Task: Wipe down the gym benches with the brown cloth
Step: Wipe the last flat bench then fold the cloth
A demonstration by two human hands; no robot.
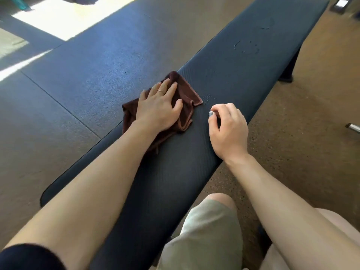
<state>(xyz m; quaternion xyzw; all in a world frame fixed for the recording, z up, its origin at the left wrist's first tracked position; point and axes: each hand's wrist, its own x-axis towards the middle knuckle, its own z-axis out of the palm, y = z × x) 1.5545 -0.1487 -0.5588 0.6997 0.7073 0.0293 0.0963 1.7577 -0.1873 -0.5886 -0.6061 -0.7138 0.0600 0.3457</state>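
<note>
The cloth (181, 106) is pressed flat on the bench (224, 78) under the spread left hand (158, 109). The right hand (228, 127), loosely curled, apparently holds nothing. Firm overlapping strokes are best carried toward the droplets (246, 48).

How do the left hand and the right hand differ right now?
The left hand lies flat with fingers spread, pressing the crumpled brown cloth onto the long dark padded bench; the right hand is loosely curled and holds nothing. The left wears a thin ring; the right shows none, though its thumbnail is painted. Both are over the bench top.
</note>
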